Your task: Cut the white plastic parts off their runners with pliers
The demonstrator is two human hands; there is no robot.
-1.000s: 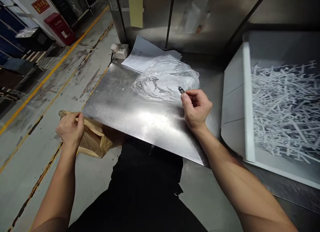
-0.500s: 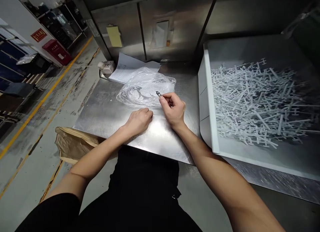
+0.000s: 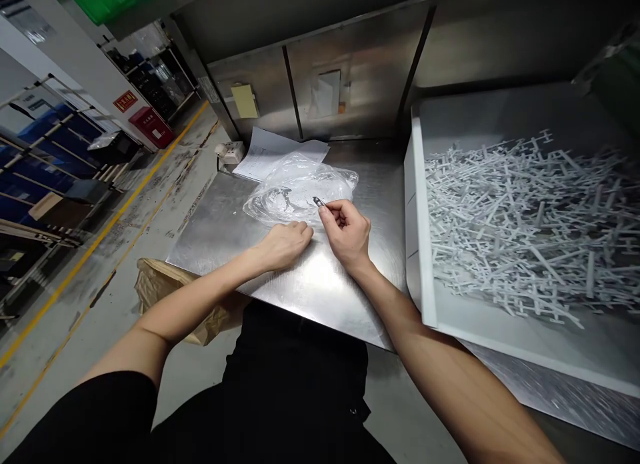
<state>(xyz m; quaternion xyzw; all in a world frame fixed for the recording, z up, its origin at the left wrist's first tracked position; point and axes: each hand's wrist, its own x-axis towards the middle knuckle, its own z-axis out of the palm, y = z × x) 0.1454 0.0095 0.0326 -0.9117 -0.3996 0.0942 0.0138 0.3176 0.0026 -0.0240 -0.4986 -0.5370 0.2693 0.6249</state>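
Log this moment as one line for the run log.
right hand: pinching small metal piece | left hand: at edge of clear plastic bag | steel table | white tray of plastic runners, right

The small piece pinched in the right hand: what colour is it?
Dark grey, metallic-looking. The small piece shows in the head view, at the right hand fingertips.

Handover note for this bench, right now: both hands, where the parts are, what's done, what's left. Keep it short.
Right hand: pinching a small dark metal part at its fingertips, over the near edge of the clear plastic bag.
Left hand: closed, on the steel table at the bag's near edge; whether it grips the film is unclear.
White tray to the right: full of white plastic sprues.
Done: one part in hand.
Left: part is not yet in the bag.
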